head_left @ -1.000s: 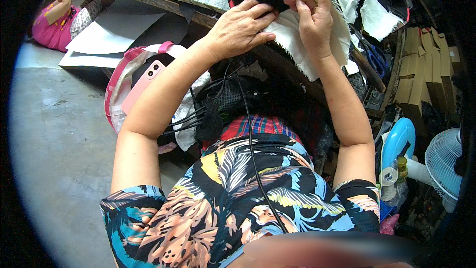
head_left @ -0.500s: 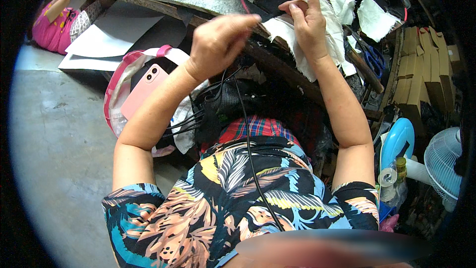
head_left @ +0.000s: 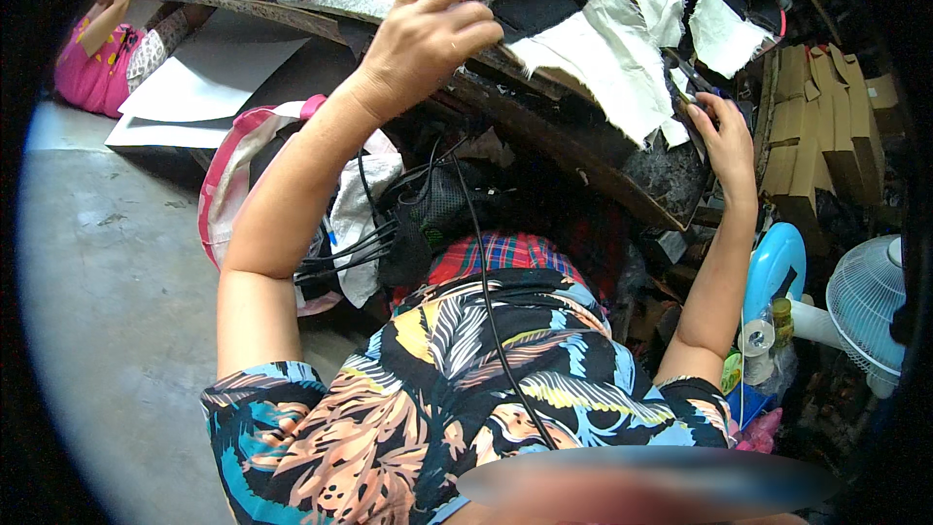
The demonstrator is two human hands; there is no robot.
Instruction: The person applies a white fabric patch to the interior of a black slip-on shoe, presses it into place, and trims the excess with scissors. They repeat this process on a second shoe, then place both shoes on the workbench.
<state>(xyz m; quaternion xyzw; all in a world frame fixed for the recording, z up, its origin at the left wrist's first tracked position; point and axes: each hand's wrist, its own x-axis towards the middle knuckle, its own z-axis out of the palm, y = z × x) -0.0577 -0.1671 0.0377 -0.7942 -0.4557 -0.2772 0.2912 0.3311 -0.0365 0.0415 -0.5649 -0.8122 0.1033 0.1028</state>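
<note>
My left hand (head_left: 426,44) is raised over the near edge of the workbench (head_left: 573,151). Its index finger points up and away, the others are loosely bent, and I see nothing between them. To its right lies a frayed white cloth piece (head_left: 607,63) on dark material. My right hand (head_left: 727,141) is at the bench's right end, with thumb and fingers closed around something dark that they mostly hide. Two more white cloth pieces, one farther back (head_left: 656,0) and one to the right (head_left: 724,34), lie among black, red-edged strips.
Flattened brown cardboard boxes (head_left: 812,126) stand at the right, above a blue round object (head_left: 777,267) and a white fan (head_left: 870,297). A pink-and-white bag (head_left: 219,190) sits left of my lap, near black cables. White sheets (head_left: 199,83) and another person (head_left: 97,68) are at far left.
My right hand has moved right and nearer, from above the white cloth to the bench's right end. The wooden handle and blue scissors there no longer show. My left hand has raised its index finger.
</note>
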